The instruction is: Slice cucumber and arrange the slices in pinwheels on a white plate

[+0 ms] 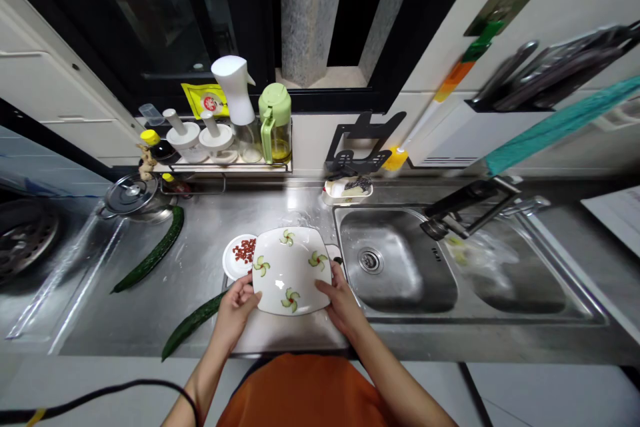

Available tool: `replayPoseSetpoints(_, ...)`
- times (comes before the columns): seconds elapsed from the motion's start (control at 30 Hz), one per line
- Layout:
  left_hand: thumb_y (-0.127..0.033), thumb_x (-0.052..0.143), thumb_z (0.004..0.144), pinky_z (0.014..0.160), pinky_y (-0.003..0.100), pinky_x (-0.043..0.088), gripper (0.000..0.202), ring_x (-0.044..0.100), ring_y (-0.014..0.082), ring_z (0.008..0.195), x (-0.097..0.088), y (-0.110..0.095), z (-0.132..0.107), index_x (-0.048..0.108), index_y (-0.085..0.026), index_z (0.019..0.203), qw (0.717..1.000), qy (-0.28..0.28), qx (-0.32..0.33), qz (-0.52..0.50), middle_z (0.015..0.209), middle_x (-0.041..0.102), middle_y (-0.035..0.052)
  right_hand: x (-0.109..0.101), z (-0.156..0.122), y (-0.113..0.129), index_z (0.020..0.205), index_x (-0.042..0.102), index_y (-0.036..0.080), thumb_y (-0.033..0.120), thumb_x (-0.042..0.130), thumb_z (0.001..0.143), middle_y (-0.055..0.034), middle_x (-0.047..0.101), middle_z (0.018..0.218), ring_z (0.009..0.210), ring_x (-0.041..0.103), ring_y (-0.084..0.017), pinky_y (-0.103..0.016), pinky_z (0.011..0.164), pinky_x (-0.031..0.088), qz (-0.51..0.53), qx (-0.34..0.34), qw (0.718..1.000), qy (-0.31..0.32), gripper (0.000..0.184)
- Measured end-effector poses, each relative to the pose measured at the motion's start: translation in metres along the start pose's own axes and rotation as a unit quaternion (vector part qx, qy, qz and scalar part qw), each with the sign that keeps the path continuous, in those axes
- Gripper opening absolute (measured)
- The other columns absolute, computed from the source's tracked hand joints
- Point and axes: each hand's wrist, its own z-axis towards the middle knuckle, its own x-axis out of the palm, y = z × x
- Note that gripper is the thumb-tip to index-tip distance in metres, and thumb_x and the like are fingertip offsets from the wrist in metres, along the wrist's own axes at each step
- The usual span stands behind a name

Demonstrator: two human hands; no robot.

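Steel counter (210, 230): two cucumbers (153, 259) left of the left hand (236, 307), lidded pot (133, 195) beyond. Pale board (293, 337) below, extending rightward.

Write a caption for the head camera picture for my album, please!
The left hand and right hand hold a flower-patterned plate beside the steel sink, near a green cucumber.

Green flowers (290, 300) with red centres pattern a white plate (286, 267), a dark green cucumber (193, 325) at its 8 o'clock, a pale green-topped jug (279, 119) at 12 and an orange shirt (305, 393) at 6.
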Motion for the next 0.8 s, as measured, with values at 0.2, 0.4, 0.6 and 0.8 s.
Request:
replayPoseSetpoints(0.2,-0.038,0.076,0.065,0.064,0.020,0.044,0.051,0.055,0.0087,0.064,-0.002,-0.001,0.000,0.061,-0.017,0.108,1.000,-0.003,0.005,0.015,0.073,0.060,-0.0018,0.005,-0.001,-0.004,0.115,0.045,0.031,0.024,0.065,0.067,-0.0032,0.062,0.114,0.092,0.063,-0.023,-0.033,0.066,0.051,-0.051,0.010,0.999,-0.011,0.053)
replayPoseSetpoints(0.4,-0.038,0.075,0.065,0.065,0.021,0.045,0.051,0.057,0.0092,0.065,-0.003,-0.002,0.000,0.060,-0.017,0.108,1.000,0.002,0.004,0.014,0.075,0.061,-0.0012,0.004,-0.002,-0.006,0.121,0.046,0.034,0.026,0.067,0.068,-0.0019,0.063,0.114,0.090,0.064,-0.022,-0.034,0.067,0.051,-0.036,0.006,0.999,-0.003,0.058)
replayPoseSetpoints(0.6,-0.041,0.075,0.066,0.070,0.024,0.046,0.052,0.059,0.0120,0.073,0.005,-0.007,-0.002,0.060,-0.016,0.110,0.999,0.037,-0.004,0.023,0.085,0.065,0.0031,-0.005,-0.005,-0.002,0.120,0.050,0.029,0.024,0.071,0.064,-0.0037,0.066,0.109,0.088,0.065,-0.023,-0.036,0.074,0.051,0.007,0.016,1.000,-0.010,0.060)
replayPoseSetpoints(0.8,-0.048,0.074,0.064,0.070,0.025,0.047,0.052,0.061,0.0152,0.077,-0.002,-0.004,0.004,0.065,-0.015,0.103,0.997,0.033,-0.001,0.075,0.087,0.066,0.0055,-0.045,-0.009,0.021,0.113,0.056,0.025,0.023,0.075,0.060,-0.0047,0.070,0.100,0.084,0.067,-0.025,-0.038,0.075,0.052,0.016,0.047,0.998,-0.034,0.056)
